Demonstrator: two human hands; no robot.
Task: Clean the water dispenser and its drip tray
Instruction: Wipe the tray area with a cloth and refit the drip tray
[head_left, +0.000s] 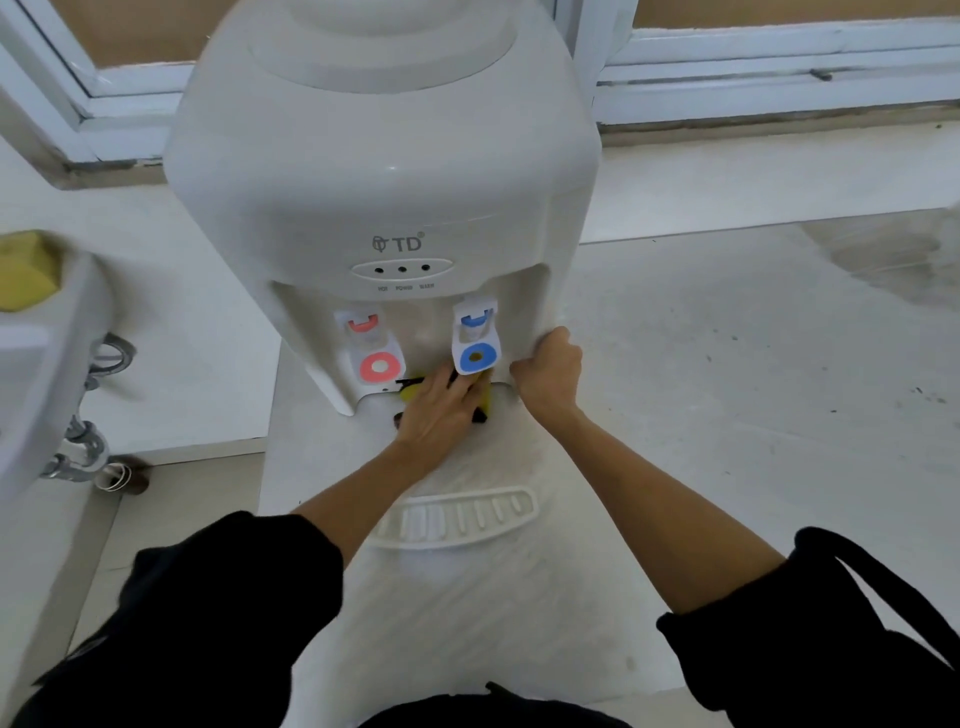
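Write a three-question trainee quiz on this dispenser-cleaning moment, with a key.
1. True or false: the drip tray sits in place under the taps.
2. Which tap does the left hand work the yellow sponge beneath: A red, B blue?
3. Fill in: the right hand grips the dispenser's ____ edge.

Key: 1 false, it lies on the surface in front; 2 B, the blue tap; 3 right front.

Pale tiled floor (753, 338); white-framed window (779, 78) behind; white sink (47, 374) at left, chrome pipes (78, 447) beneath.
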